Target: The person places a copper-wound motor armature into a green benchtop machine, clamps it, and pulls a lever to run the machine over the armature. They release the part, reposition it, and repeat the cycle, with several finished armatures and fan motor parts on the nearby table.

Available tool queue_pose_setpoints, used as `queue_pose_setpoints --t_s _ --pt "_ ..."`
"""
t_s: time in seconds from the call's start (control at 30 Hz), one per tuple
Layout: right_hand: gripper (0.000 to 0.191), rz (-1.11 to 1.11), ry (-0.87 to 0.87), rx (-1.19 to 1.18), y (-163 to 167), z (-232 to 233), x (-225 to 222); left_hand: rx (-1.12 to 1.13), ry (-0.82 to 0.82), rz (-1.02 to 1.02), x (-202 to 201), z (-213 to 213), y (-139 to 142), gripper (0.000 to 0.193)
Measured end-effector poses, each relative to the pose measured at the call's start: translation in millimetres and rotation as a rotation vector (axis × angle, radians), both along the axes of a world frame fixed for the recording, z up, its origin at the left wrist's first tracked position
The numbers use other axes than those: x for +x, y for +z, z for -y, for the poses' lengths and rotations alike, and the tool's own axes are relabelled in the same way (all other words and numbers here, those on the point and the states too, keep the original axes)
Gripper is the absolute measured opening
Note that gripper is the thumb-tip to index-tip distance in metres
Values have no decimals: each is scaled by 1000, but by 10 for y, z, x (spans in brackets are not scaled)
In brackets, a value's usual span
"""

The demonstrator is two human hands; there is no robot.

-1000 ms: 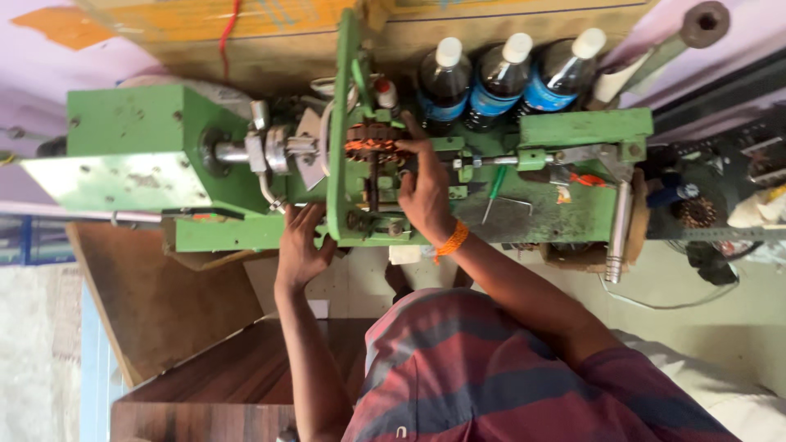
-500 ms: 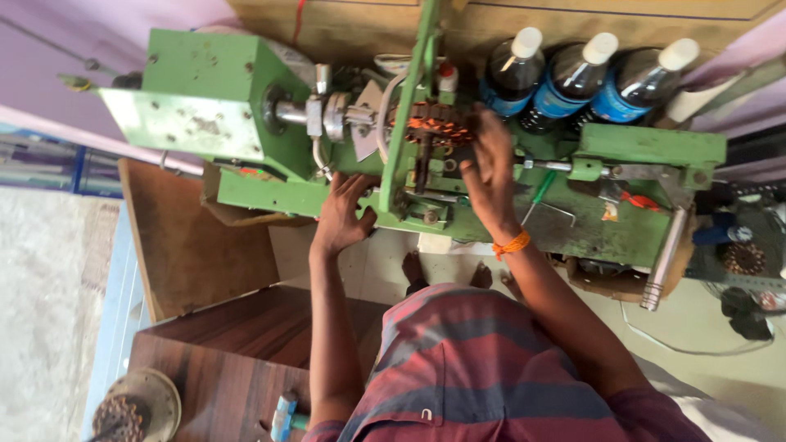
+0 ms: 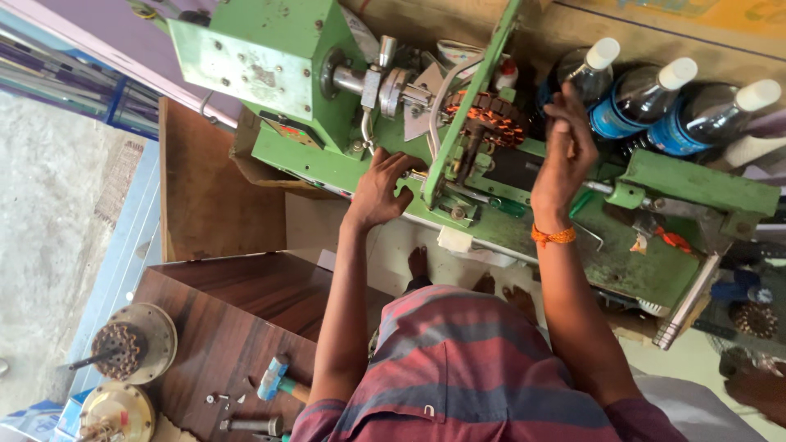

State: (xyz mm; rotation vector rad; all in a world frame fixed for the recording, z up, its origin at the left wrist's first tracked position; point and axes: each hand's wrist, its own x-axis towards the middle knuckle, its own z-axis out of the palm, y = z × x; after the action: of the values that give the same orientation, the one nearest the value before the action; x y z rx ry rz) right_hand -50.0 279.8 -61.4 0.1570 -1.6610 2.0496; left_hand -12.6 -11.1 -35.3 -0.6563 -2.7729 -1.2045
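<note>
We look down on a person at a green winding machine (image 3: 311, 49), where a stator wound with copper wire (image 3: 485, 117) sits clamped near the middle of the frame, behind a slanting green bar (image 3: 471, 106). The left hand (image 3: 381, 187) rests spread and open on the machine's front edge, gripping nothing. The right hand (image 3: 565, 151) is raised just right of the stator, fingers loosely curled (we cannot tell whether anything is pinched in that grip).

We judge the stator heavy and stiff in its iron core but delicate in its fine windings, so it is best taken by the outer ring, not the wire. The bar and the shaft (image 3: 368, 82) crowd it from the left, and three dark bottles with white caps (image 3: 647, 102) stand close along the machine's back edge. On the wooden tabletop (image 3: 221, 327) at lower left lie a blue-headed hammer (image 3: 274, 381) and another round motor part (image 3: 131, 344).
</note>
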Motion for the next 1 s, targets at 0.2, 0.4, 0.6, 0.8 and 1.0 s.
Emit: queue_pose_setpoints --t_s 0.2,0.4,0.6,0.8,1.0 --pt "40 59 63 -193 -48 -2 7 -8 -8 4 47 27 10 45" --pt "44 66 79 -49 142 48 -115 -2 8 10 29 32 48 45" --pt "43 38 131 161 392 182 -360 24 2 -18 -2 39 21 46" --pt "32 168 191 342 433 256 -555 55 0 -44 -13 19 -17 45" --pt "34 130 298 317 342 185 -572 68 -10 -46 10 -7 -62 43"
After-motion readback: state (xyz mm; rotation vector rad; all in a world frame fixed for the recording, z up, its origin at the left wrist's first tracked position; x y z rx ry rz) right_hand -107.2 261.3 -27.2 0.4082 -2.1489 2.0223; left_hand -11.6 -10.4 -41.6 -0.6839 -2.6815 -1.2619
